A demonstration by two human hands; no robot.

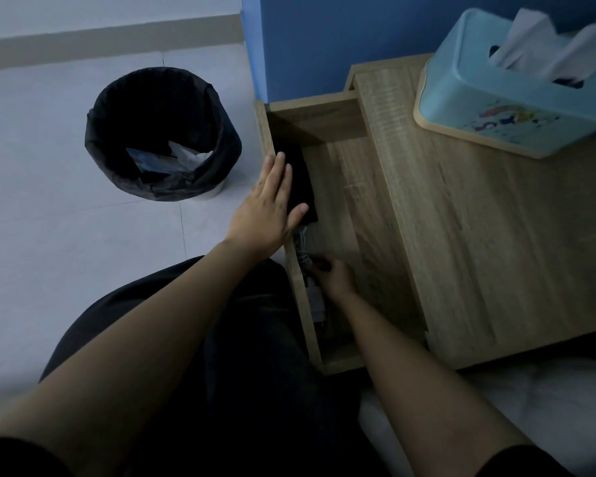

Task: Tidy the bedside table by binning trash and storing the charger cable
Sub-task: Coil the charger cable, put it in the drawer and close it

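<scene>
The wooden bedside table (pixel 479 253) has its drawer (pixel 341 187) pulled out toward the left. My left hand (pixel 272 208) lies flat with fingers spread on the drawer's front edge, over a black item (pixel 305 187) inside. My right hand (pixel 334 275) reaches down into the drawer beside a bundled white charger cable (pixel 302 247) and a grey adapter (pixel 315 301); its fingers curl at the cable, grip unclear. A bin with a black liner (pixel 162 132) stands on the floor to the left and holds crumpled paper and a wrapper.
A light blue tissue box (pixel 516 94) with tissues sticking out sits on the tabletop at the back right. A blue wall rises behind the table. White bedding (pixel 530 407) lies at the lower right. My dark-trousered lap fills the bottom centre.
</scene>
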